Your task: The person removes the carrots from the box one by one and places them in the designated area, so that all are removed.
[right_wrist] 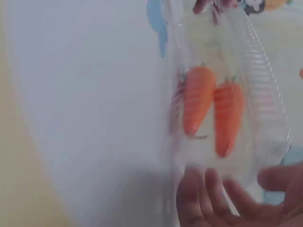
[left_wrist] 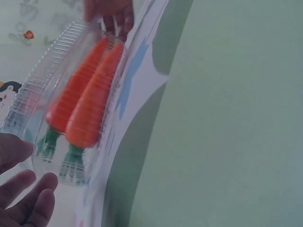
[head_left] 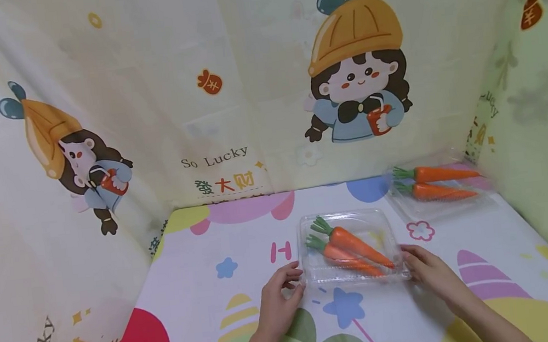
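Observation:
A clear hinged plastic box (head_left: pixel 388 220) sits in front of me with two toy carrots (head_left: pixel 357 243) inside, their green tops toward the upper left. My left hand (head_left: pixel 277 300) is at its left end, thumb and fingers spread. In the left wrist view the fingertips (left_wrist: pixel 47 182) stand slightly apart from the plastic, the thumb beside its corner. At the opposite end is my right hand (head_left: pixel 429 269). Its fairly straight fingertips (right_wrist: pixel 212 177) touch or almost touch the box in the right wrist view. The lid lies over the carrots; whether it is latched I cannot tell.
At the table's back right corner stands another clear box (head_left: pixel 406 210), holding two more carrots (head_left: pixel 445 172). A patterned cloth (head_left: pixel 273 110) hangs behind the table and along both sides. Colourful printed shapes cover the tabletop (head_left: pixel 184 267).

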A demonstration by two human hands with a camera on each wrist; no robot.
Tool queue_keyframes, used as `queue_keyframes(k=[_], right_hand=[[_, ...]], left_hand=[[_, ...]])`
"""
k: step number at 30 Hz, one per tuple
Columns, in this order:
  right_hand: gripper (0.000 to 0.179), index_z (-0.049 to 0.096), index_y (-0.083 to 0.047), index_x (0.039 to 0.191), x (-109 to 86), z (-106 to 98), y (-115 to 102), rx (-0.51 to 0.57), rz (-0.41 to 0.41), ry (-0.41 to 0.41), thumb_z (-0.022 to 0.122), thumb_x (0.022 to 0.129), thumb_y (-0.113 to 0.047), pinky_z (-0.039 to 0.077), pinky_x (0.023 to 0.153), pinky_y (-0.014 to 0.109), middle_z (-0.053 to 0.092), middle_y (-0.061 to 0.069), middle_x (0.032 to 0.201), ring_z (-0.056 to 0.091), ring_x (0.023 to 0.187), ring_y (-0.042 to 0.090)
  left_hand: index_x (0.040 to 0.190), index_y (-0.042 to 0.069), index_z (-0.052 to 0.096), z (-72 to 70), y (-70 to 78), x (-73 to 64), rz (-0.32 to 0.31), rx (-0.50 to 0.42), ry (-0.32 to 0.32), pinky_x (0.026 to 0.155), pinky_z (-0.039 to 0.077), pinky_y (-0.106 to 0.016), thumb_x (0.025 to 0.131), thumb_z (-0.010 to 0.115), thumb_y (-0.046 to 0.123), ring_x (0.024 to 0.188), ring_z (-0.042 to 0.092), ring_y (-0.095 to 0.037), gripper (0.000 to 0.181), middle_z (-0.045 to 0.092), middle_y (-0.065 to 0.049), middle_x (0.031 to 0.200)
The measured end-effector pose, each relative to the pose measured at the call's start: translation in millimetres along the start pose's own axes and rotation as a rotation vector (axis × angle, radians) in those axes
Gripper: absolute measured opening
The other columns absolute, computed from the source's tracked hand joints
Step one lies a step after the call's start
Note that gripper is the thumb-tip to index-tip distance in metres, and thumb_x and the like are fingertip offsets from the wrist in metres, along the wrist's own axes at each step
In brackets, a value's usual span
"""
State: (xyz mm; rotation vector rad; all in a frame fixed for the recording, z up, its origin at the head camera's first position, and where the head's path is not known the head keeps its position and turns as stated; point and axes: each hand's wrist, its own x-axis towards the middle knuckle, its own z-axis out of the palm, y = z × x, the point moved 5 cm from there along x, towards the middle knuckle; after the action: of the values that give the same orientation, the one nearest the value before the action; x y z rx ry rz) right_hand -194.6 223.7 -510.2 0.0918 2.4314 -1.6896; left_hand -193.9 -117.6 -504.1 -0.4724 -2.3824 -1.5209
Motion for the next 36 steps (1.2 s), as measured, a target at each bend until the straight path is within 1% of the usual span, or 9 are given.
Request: queue_keyframes(k=[2, 4, 8, 13, 17, 20, 27, 31, 36], right_hand=[[0.062, 0.034, 0.012, 0.151, -1.3, 1.6, 13.4, 0.112, 0.107, -0.09, 0.039, 0.112, -0.037, 0.058, 0.081, 0.025, 0.069, 0.016, 0.116, 0.069, 0.098, 0.015], [0.063, 0.035, 0.015, 0.147, -4.2, 2.4, 23.5, 0.221, 0.161, -0.154, 0.037, 0.113, -0.038, 0.06, 0.08, 0.029, 0.071, 0.008, 0.104, 0.07, 0.09, 0.012], [0.049, 0.046, 0.008, 0.138, -9.6, 1.0, 32.6, 0.361, 0.149, -0.24, 0.039, 0.113, -0.034, 0.06, 0.082, 0.028, 0.071, 0.003, 0.103, 0.071, 0.091, 0.012], [0.026, 0.057, -0.009, 0.128, -13.3, -0.3, 36.0, 0.474, 0.148, -0.328, 0.046, 0.111, -0.026, 0.06, 0.084, 0.028, 0.073, 0.0, 0.107, 0.072, 0.092, 0.013], [0.026, 0.058, -0.007, 0.129, -16.0, -1.5, 38.8, 0.507, 0.19, -0.351, 0.052, 0.109, -0.023, 0.061, 0.086, 0.03, 0.075, 0.001, 0.11, 0.073, 0.094, 0.015], [0.025, 0.057, -0.006, 0.128, -18.0, -4.2, 39.8, 0.565, 0.221, -0.371, 0.055, 0.108, -0.02, 0.06, 0.09, 0.031, 0.076, 0.004, 0.112, 0.075, 0.098, 0.016], [0.019, 0.063, -0.009, 0.123, -20.1, -3.4, 37.6, 0.744, 0.218, -0.525, 0.05, 0.108, -0.009, 0.056, 0.098, 0.032, 0.075, 0.009, 0.118, 0.074, 0.11, 0.019], [0.021, 0.063, -0.006, 0.123, -18.3, -0.4, 38.0, 0.759, 0.213, -0.557, 0.049, 0.108, -0.005, 0.056, 0.098, 0.031, 0.075, 0.009, 0.116, 0.074, 0.109, 0.019], [0.021, 0.064, -0.005, 0.121, -14.7, 1.6, 39.8, 0.758, 0.183, -0.571, 0.048, 0.107, -0.002, 0.057, 0.096, 0.03, 0.075, 0.009, 0.114, 0.074, 0.107, 0.018]], left_hand=[[0.107, 0.017, 0.073, -0.9, -0.3, -1.1, 0.006, 0.005, 0.005, 0.08, 0.061, -0.035, 0.089, 0.077, 0.001, 0.099, 0.073, -0.021, 0.025, 0.072, -0.004, 0.129], [0.107, 0.017, 0.073, -1.3, -0.5, -1.3, 0.017, 0.014, 0.004, 0.08, 0.061, -0.035, 0.089, 0.077, 0.002, 0.104, 0.073, -0.021, 0.023, 0.073, -0.004, 0.128], [0.106, 0.017, 0.073, -1.4, -1.7, -0.2, 0.016, 0.033, -0.009, 0.081, 0.06, -0.033, 0.09, 0.077, 0.004, 0.112, 0.072, -0.019, 0.021, 0.074, -0.003, 0.127], [0.107, 0.018, 0.073, -1.8, -3.4, -0.7, 0.004, 0.069, -0.011, 0.081, 0.06, -0.034, 0.09, 0.077, 0.005, 0.108, 0.072, -0.018, 0.021, 0.073, -0.001, 0.128], [0.108, 0.019, 0.073, -2.1, -4.3, -2.0, -0.002, 0.091, -0.005, 0.081, 0.059, -0.035, 0.09, 0.077, 0.005, 0.113, 0.071, -0.02, 0.023, 0.072, 0.001, 0.131], [0.109, 0.017, 0.074, -1.0, -4.6, -2.0, -0.019, 0.048, -0.016, 0.084, 0.06, -0.033, 0.091, 0.075, 0.004, 0.114, 0.071, -0.021, 0.021, 0.072, -0.001, 0.131], [0.103, 0.005, 0.072, 0.2, -6.1, -6.7, -0.116, -0.145, -0.023, 0.08, 0.06, -0.022, 0.094, 0.074, 0.006, 0.093, 0.078, -0.019, 0.01, 0.07, -0.015, 0.129], [0.1, 0.003, 0.071, -1.3, -5.0, -9.9, -0.144, -0.172, -0.005, 0.078, 0.059, -0.021, 0.092, 0.076, 0.005, 0.09, 0.078, -0.021, 0.01, 0.074, -0.021, 0.118], [0.098, 0.001, 0.071, -2.8, -0.8, -12.8, -0.168, -0.182, 0.002, 0.076, 0.06, -0.023, 0.091, 0.076, 0.002, 0.088, 0.078, -0.024, 0.009, 0.075, -0.022, 0.111]])
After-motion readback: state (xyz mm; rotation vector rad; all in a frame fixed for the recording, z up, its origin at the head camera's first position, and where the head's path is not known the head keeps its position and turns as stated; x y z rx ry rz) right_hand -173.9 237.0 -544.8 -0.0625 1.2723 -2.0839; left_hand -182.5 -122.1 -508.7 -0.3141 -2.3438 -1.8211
